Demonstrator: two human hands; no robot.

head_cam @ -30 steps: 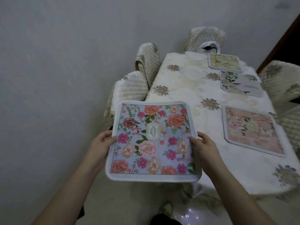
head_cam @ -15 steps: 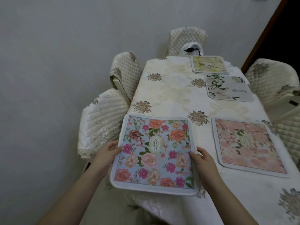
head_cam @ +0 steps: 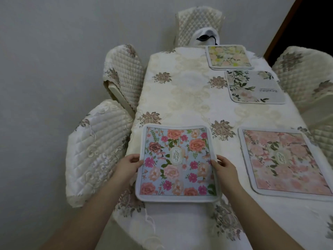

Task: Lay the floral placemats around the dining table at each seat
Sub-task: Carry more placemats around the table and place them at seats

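My left hand (head_cam: 127, 164) gripped the left edge of the blue floral placemat (head_cam: 175, 162), thumb on top and fingers curled beneath; my right hand (head_cam: 225, 168) pinched the right edge in the same way, so the hands stood apart with the mat spanning between them. The blue floral placemat lay at the near left corner of the surface (head_cam: 189, 91), its far part over the tablecloth and its near edge at or just past the table's edge; whether it rested fully flat could not be told. Just beside it to the right, apart from it, the pink floral placemat (head_cam: 286, 163) lay flat at the near right seat. Farther along the right side lay the grey leaf-print placemat (head_cam: 255, 86), and beyond that, near the far end, the yellow-green floral placemat (head_cam: 229, 56), the two close together. The cream tablecloth bore embroidered brown flower motifs. Quilted cream chair covers stood around the surface: two chairs on the left (head_cam: 98, 145) (head_cam: 124, 73), one at the far end (head_cam: 199, 22), and one on the right (head_cam: 306, 73). A white bag with a black cord (head_cam: 206, 37) sat at the far-end chair, against a plain grey wall (head_cam: 54, 60)
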